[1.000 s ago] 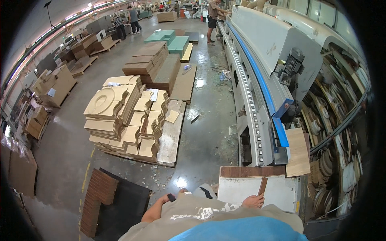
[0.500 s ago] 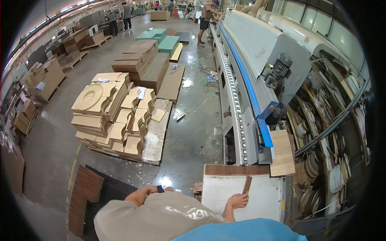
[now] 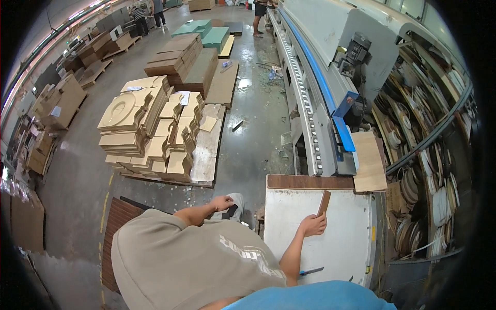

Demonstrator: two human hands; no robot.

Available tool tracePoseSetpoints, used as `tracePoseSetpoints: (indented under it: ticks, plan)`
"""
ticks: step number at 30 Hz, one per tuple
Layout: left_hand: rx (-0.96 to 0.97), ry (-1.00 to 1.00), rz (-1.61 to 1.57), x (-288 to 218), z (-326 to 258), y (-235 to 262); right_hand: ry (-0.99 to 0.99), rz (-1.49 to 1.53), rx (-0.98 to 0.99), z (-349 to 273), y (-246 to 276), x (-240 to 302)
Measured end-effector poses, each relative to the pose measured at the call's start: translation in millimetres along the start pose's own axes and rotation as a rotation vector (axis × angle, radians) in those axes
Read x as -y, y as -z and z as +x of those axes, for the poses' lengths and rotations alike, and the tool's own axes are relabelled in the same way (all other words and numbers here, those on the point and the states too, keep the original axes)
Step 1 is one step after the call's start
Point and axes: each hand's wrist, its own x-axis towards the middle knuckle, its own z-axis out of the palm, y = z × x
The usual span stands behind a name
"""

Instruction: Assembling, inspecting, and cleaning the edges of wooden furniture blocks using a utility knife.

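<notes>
My right hand (image 3: 313, 226) is closed around a narrow reddish-brown wood strip (image 3: 324, 203). The strip points up and away over a white-topped table (image 3: 289, 227), and my hand is just above that surface. Along the table's far edge runs a brown board (image 3: 310, 182). A blue utility knife (image 3: 311, 271) lies on the tabletop beside my right forearm. My left hand (image 3: 222, 202) is off the table, by a grey trouser leg (image 3: 237, 201) and a small black item (image 3: 230, 212). Its fingers are partly hidden, so any grip there is unclear.
Ahead on the right stretches a long machine (image 3: 310, 103) with a blue rail. A light wood panel (image 3: 369, 160) lies at its near end, beside racks of edging rolls (image 3: 405, 206). Stacked wavy-edged boards (image 3: 150, 129) stand left on a pallet. Another person (image 3: 259, 20) is beyond.
The view has tipped downward, bringing more of the tabletop and the utility knife into sight. My left hand has shifted right and forward. The wood strip remains in my right hand.
</notes>
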Motion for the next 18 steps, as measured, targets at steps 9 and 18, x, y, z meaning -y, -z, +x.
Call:
tracePoseSetpoints:
  ticks: [9, 18]
  plan:
    - [0.215, -0.042, -0.024, 49.9, 16.7, -41.3, -0.006, 0.089, 0.029, -0.4, 20.7, 5.6]
    - [0.256, 0.007, -0.110, 65.3, -4.9, -37.5, 0.015, 0.157, -0.011, -5.7, 6.7, -11.6]
